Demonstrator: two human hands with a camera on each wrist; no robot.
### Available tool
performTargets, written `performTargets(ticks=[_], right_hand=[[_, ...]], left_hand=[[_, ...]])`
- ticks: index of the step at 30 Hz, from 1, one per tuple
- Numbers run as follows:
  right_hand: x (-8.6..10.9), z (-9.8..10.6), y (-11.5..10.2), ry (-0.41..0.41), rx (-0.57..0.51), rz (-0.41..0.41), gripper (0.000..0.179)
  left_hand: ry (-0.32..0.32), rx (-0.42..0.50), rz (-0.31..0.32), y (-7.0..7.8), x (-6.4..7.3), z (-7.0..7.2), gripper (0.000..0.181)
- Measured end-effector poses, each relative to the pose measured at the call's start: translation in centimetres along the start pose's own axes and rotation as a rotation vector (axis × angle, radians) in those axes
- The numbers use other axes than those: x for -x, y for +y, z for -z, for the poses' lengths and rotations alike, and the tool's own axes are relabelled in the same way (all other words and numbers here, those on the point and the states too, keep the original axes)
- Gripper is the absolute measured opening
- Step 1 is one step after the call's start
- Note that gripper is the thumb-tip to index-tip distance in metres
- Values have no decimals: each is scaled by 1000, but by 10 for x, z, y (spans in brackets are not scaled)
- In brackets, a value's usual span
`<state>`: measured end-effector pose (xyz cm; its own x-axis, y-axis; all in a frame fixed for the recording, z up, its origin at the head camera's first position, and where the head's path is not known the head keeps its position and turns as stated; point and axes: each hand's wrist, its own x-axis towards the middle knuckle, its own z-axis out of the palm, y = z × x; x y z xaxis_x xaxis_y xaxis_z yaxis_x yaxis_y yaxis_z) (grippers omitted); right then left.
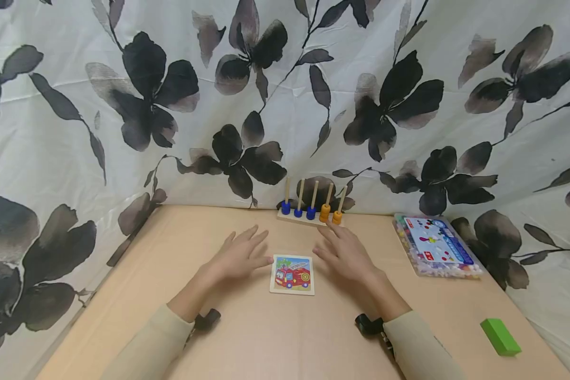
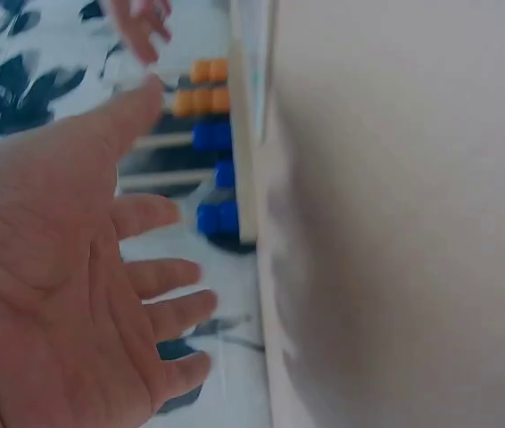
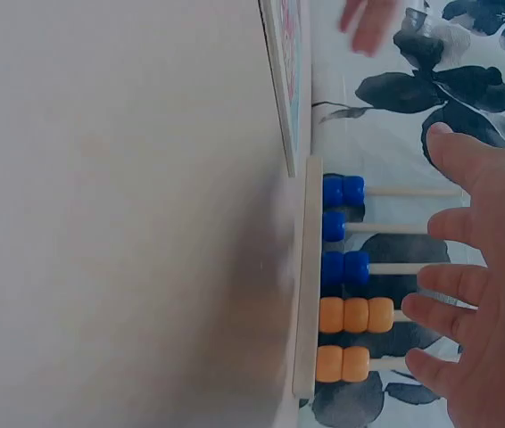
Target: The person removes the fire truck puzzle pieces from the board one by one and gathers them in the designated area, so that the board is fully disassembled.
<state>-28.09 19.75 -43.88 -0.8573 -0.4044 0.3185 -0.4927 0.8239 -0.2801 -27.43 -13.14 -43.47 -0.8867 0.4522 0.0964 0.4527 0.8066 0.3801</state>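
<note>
Now left hand (image 1: 239, 254) and right hand (image 1: 345, 252) hover, fingers wide and empty, flanking the square, pale-edged red fire-truck picture board (image 1: 292, 275) flat on the beige table (image 1: 290, 338); an even pinch at opposite edges should suit.

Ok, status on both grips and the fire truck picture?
Left grip, right grip: empty. Fire truck picture: flat on table, between them. Nothing covering it; bead rack stands behind.
</note>
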Motion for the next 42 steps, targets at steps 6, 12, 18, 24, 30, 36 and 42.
performTargets(ticks=[6, 12, 18, 24, 30, 36, 42], right_hand=[[-3, -4, -8, -11, -97, -16, 60], [-13, -9, -17, -62, -214, -34, 47], [-20, -16, -22, -133, -306, -41, 40], [-30, -26, -29, -185, -348, -15, 37], [-35, -31, -33, -223, -393, 3, 37], [-40, -36, -40, -285, -427, 49, 37], [-44, -43, -46, -313, -451, 40, 34]], left_hand=[[-70, 107, 5, 6, 8, -12, 64], [-101, 370, -93, -4, 5, -19, 32], [-152, 471, -168, -10, -3, -30, 22], [-117, 423, -170, -9, -3, -32, 22], [-26, 315, -208, -3, -3, -38, 21], [-40, 335, -173, 1, -2, -37, 21], [-75, 380, -160, 0, -2, -37, 20]])
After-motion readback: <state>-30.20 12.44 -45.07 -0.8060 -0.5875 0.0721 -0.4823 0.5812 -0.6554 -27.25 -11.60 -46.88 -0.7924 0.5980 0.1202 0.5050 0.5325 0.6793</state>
